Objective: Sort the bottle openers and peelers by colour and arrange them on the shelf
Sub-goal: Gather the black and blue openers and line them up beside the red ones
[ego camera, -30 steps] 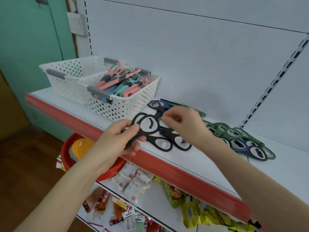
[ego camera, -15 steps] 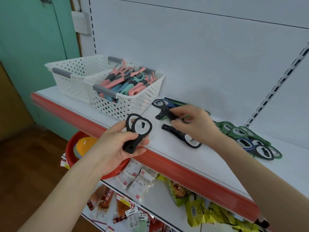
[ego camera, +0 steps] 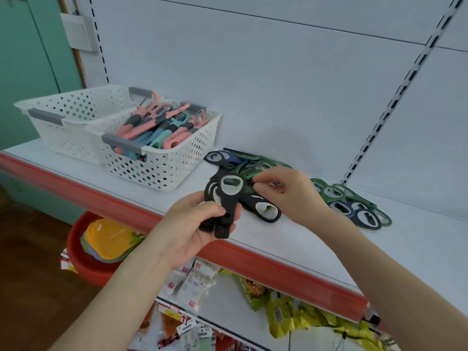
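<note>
My left hand [ego camera: 192,229] grips a small stack of black bottle openers [ego camera: 226,198] by their handles, heads up, over the shelf's front edge. My right hand [ego camera: 291,193] hovers just right of the stack, thumb and forefinger tips close together beside the top opener's head; I cannot tell if they touch it. One black opener [ego camera: 266,211] lies on the shelf [ego camera: 304,247] under that hand. Behind it is a mixed pile of green, blue and black openers [ego camera: 240,160]. Pink and teal peelers [ego camera: 157,130] fill a white basket [ego camera: 164,171].
An empty white basket [ego camera: 73,107] stands behind the full one at the left. A second group of green and blue openers [ego camera: 352,206] lies at the right. Below are a red basin [ego camera: 76,252] and snack packets [ego camera: 286,307].
My right hand has brought a black opener from the pile over to the stack in my left hand, which now holds one more. Both hands sit closer together.
</note>
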A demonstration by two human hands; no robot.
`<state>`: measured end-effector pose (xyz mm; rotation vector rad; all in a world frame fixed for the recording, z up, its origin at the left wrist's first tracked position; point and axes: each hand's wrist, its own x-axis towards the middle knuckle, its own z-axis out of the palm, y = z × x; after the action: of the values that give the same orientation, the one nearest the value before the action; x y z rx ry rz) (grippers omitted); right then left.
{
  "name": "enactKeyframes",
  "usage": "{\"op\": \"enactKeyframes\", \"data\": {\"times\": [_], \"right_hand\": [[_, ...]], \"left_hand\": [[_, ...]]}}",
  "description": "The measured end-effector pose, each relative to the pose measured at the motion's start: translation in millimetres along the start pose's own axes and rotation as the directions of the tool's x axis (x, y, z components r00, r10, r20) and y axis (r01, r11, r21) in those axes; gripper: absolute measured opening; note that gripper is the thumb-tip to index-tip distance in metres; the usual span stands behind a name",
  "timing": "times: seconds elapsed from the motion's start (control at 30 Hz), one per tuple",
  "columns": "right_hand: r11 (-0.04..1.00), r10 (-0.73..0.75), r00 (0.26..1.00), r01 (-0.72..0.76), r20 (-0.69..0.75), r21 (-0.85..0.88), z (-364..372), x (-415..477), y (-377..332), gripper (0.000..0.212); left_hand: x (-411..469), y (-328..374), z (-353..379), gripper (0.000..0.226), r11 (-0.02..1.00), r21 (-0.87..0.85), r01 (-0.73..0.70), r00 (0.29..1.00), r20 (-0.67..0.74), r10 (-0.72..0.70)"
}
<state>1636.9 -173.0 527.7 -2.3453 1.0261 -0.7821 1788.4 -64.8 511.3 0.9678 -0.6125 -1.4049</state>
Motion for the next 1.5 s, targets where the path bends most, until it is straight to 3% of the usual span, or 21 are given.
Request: {"op": "enactKeyframes", "data": {"times": [0.1, 0.17, 0.23, 0.4, 0.47, 0.57, 0.67, 0.77, 0.83, 0.9, 0.97, 1.2, 1.33, 1.4, 1.5], "right_hand": [[0.882, 0.212, 0.972, -0.146, 0.102, -0.448, 1, -4, 12, 0.035], [0.834, 0.263, 0.958, -0.165, 0.118, -0.526, 6, -8, 14, 0.037], [0.881, 0.245, 0.963, -0.171, 0.116, -0.442, 8, -8, 15, 0.03], [0.982, 0.186, 0.982, -0.187, -0.019, -0.013, -20, -2, 20, 0.014], [0.973, 0.155, 0.987, -0.161, 0.05, 0.166, -38, 2, 12, 0.012], [0.957, 0.045, 0.97, -0.111, 0.24, 0.269, -44, 7, -12, 0.012], [0.97, -0.053, 0.964, -0.013, 0.261, 0.244, -22, 15, -27, 0.011], [0.987, -0.021, 0.994, 0.002, 0.112, 0.161, -1, 22, -16, 0.009], [0.997, 0.033, 0.993, -0.024, 0.116, -0.077, 6, 24, -1, 0.014], [0.933, 0.101, 0.967, -0.012, 0.232, -0.358, 14, 20, 13, 0.026], [0.891, 0.148, 0.951, -0.008, 0.273, -0.455, 18, 18, 18, 0.033], [0.907, 0.088, 0.971, 0.015, 0.224, -0.42, 12, 13, 17, 0.018], [0.961, -0.037, 0.992, 0.003, -0.118, -0.276, -7, 5, 22, 0.019], [0.982, -0.143, 0.961, 0.108, -0.236, -0.155, -16, 0, 18, 0.015], [0.922, -0.375, 0.918, 0.355, -0.127, -0.157, -17, -13, 12, 0.021]], "left_hand": [[1, 2, -2, 0.027, 1.0, 0.023, -0.014, 0.999, -0.036, 0.015], [3, 3, -3, 0.026, 0.999, 0.032, -0.006, 0.998, -0.061, 0.008], [4, 3, -4, 0.021, 0.999, 0.039, 0.007, 0.997, -0.079, -0.004], [6, 10, -12, 0.016, 0.996, 0.091, 0.021, 0.995, -0.103, -0.011], [7, 12, -12, 0.016, 0.993, 0.106, 0.045, 0.997, -0.07, -0.037], [9, 13, -5, 0.043, 0.981, 0.162, 0.103, 0.993, 0.036, -0.111], [8, 10, 3, 0.032, 0.986, 0.142, 0.087, 0.989, 0.107, -0.102], [7, 8, -1, 0.015, 0.997, 0.049, 0.067, 0.997, 0.037, -0.069], [7, 9, -8, 0.021, 0.999, 0.013, 0.04, 0.999, -0.006, -0.04], [7, 11, -14, 0.029, 1.0, 0.003, 0.012, 1.0, -0.006, -0.011], [6, 12, -16, 0.033, 1.0, 0.003, -0.004, 1.0, 0.005, 0.004], [10, 12, -15, 0.022, 1.0, -0.013, 0.004, 0.999, -0.04, -0.004], [13, 11, -14, 0.025, 0.999, -0.025, 0.021, 0.997, -0.075, -0.023], [15, 9, -9, 0.035, 0.997, -0.047, 0.069, 0.996, -0.045, -0.071], [18, 5, 9, 0.048, 0.985, -0.083, 0.152, 0.987, 0.069, -0.146]]}}
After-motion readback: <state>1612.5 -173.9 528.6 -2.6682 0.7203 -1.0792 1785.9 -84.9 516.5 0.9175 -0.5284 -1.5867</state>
